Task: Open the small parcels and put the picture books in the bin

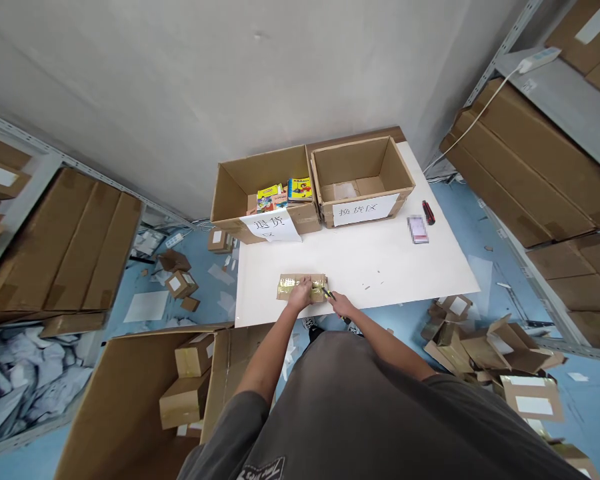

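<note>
A small taped carton [285, 287] lies flat on the white tabletop [260, 263], close to the edge nearest the person and in front of the box holding bright booklets [300, 190]. It looks like plain corrugated board, so it should be stiff across its faces and probably light enough for one hand, though its contents are hidden and its true weight cannot be told. Shiny yellowish tape on the upper face may feel slick under the fingers, while bare board should give better grip. To lift it, the surest hold would likely be across the two long sides, near the middle; pressing hard on the centre of the top could dent it. The left hand [301, 292] rests on top of the carton, palm down, its forearm reaching in from the left; its fingers bear on the upper face, but whether they are spread or pressed together is too small to tell. The right hand [341, 305] is just beyond the carton's right end, low over the table edge, its forearm slanting in from the right. Its fingers are curled around a yellow-and-black cutter [327, 292], whose front end points left over the carton; whether the tip touches the board cannot be made out.
</note>
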Demonstrator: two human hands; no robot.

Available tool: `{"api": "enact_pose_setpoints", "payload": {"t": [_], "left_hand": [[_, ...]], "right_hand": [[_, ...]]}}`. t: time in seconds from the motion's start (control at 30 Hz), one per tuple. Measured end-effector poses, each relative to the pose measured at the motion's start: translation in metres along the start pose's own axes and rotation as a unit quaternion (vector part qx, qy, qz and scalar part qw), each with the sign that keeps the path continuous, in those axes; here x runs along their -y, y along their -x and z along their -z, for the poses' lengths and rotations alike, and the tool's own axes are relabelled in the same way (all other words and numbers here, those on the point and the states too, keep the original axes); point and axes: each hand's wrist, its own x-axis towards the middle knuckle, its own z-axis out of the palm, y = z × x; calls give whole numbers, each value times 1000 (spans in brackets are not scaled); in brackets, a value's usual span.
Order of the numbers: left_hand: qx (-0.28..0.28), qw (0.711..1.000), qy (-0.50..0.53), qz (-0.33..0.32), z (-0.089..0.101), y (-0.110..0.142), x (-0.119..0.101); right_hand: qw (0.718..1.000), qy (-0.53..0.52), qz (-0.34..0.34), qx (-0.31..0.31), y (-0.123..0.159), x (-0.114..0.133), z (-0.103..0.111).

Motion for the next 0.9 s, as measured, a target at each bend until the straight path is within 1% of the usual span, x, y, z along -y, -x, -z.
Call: {"api": "enact_pose_setpoints", "payload": {"t": [0.13,0.23,0.33,0.5,0.6,0.67,0.8,0.9], "left_hand": [[6,1000,5,-8,0,2,1],[-3,1000,10,-13,0,4,1],[-12,1000,15,-14,0,6,2],[-10,1000,16,-13,-1,11,2],[-12,1000,16,-3,-3,12,3],[-13,1000,20,0,-3,12,3],[-21,999,29,-18,-4,14,3],[-29,998,43,-25,-5,17,3]], "right_hand": [[997,-73,-2,4,4,-2,-6],[994,-112,-5,8,5,-4,-10],[991,-132,-5,12,4,-8,-14],[990,-143,-1,13,5,-16,-17],[994,-113,-3,10,7,-16,-12],[997,-79,3,3,6,-12,-6],[1000,6,22,-4,-5,2,7],[998,56,24,4,-12,7,11]]}}
